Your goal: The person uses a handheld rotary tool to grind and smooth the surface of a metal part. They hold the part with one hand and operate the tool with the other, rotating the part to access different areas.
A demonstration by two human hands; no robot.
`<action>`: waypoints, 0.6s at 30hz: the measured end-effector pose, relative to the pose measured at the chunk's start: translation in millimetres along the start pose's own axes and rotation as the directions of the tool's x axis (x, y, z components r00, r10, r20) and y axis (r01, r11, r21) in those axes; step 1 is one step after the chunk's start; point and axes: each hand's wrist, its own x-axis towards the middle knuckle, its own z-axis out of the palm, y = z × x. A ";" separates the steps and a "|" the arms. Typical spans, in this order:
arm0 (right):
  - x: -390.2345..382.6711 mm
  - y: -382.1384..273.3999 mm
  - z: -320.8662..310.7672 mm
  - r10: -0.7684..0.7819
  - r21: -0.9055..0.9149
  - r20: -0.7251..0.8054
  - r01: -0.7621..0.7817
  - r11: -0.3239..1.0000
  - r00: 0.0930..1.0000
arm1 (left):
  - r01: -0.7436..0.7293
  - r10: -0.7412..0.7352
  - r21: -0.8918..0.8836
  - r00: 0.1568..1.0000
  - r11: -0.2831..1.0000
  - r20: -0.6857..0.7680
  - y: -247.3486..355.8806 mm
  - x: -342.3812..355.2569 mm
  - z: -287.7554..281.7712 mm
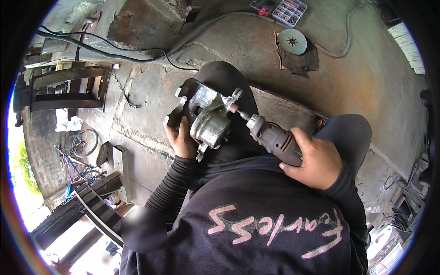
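Observation:
A silvery metal brake caliper point(211, 123) rests over my raised knee, and my left hand point(182, 139) grips its lower left side. Some of that hand's fingers are hidden behind the metal. My right hand point(316, 158) is wrapped round a grey-brown rotary tool point(275, 139). A small pinkish grinding bit point(234, 108) at the tool's tip points at the caliper's upper right lug point(236, 95). The bit looks to be touching the metal or very close to it; I cannot tell which.
A divided parts box point(290, 11) and a pale round disc point(293, 41) on a dark cloth point(300, 62) lie on the concrete floor ahead. A black cable point(160, 54) runs across it. At left are a metal frame point(68, 87) and a bicycle point(82, 144).

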 end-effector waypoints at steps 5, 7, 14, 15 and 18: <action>15.3 -5.9 8.4 -0.028 -0.034 0.080 0.030 0.999 0.996 | -0.018 0.018 0.039 1.000 0.999 -0.006 1.9 -2.3 0.8; 18.2 -6.1 11.0 -0.055 -0.034 0.069 0.057 0.998 0.996 | -0.016 0.016 0.021 1.000 1.000 -0.005 2.2 -2.7 1.0; 17.8 -6.9 10.5 -0.068 -0.023 0.078 0.070 0.997 0.995 | -0.039 0.038 0.074 0.999 0.996 0.008 0.0 -0.9 -1.4; 18.0 -7.7 10.2 -0.064 -0.018 0.083 0.066 0.998 0.994 | -0.033 0.033 0.060 0.999 0.998 0.012 -0.6 -0.6 -1.5; 18.5 -9.7 9.4 -0.071 -0.018 0.080 0.073 0.997 0.994 | -0.039 0.038 0.051 0.999 0.998 0.014 -0.9 -0.1 -1.0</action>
